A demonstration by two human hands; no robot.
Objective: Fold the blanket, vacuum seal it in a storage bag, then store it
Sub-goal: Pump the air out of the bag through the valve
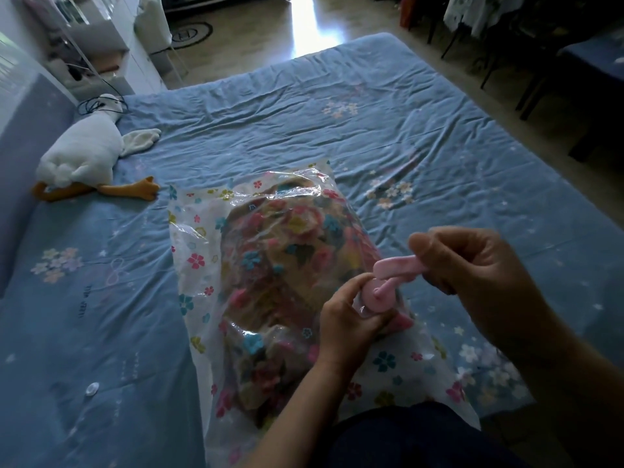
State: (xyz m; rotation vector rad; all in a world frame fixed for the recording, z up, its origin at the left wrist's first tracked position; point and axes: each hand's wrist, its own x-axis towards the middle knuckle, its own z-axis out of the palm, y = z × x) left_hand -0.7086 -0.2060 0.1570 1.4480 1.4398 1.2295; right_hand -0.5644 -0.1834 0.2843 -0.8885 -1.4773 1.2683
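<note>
Fingers point(351, 298) of my left hand point(347, 319) pinch the pink valve point(380, 300) on the storage bag point(202, 258); my right hand point(472, 265) grips the pink pump handle point(398, 267) just above.

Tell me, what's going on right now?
Left hand grips pink valve. Right hand holds pink cap. Blanket inside storage bag. Nothing in the way.

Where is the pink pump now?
In the head view, the pink pump stands on the storage bag, lower right of centre, between the left hand and right hand.
</note>
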